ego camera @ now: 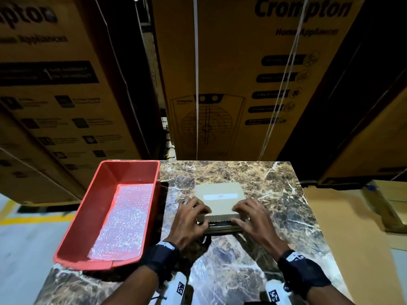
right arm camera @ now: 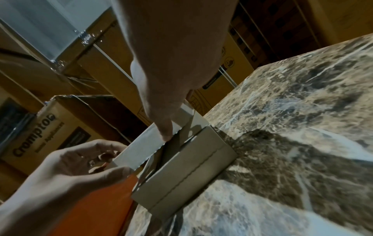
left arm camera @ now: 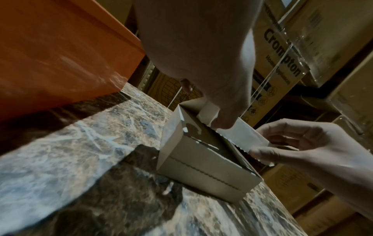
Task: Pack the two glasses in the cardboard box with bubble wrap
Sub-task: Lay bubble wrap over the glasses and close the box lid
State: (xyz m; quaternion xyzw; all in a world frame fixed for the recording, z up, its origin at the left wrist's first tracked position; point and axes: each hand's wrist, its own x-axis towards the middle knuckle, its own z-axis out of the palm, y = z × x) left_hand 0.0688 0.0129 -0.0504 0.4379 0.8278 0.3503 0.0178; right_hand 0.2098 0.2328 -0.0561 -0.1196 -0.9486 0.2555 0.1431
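Two hands are seen at the near edge of a small cardboard box (ego camera: 220, 200) on a marble-patterned table (ego camera: 275, 194); the left hand (ego camera: 191, 219) pinches the lid's front flap between thumb and curled fingers at the left corner; the right hand (ego camera: 251, 219) pinches the same flap at the right corner; the lid is held slightly raised; bubble wrap (ego camera: 125, 219) lies inside a red tray (ego camera: 92, 192) just left of the box; large printed cartons (ego camera: 237, 80) are stacked behind the table; the glasses cannot be seen.

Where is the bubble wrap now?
In the head view, the bubble wrap lies flat in the red tray, left of the cardboard box.
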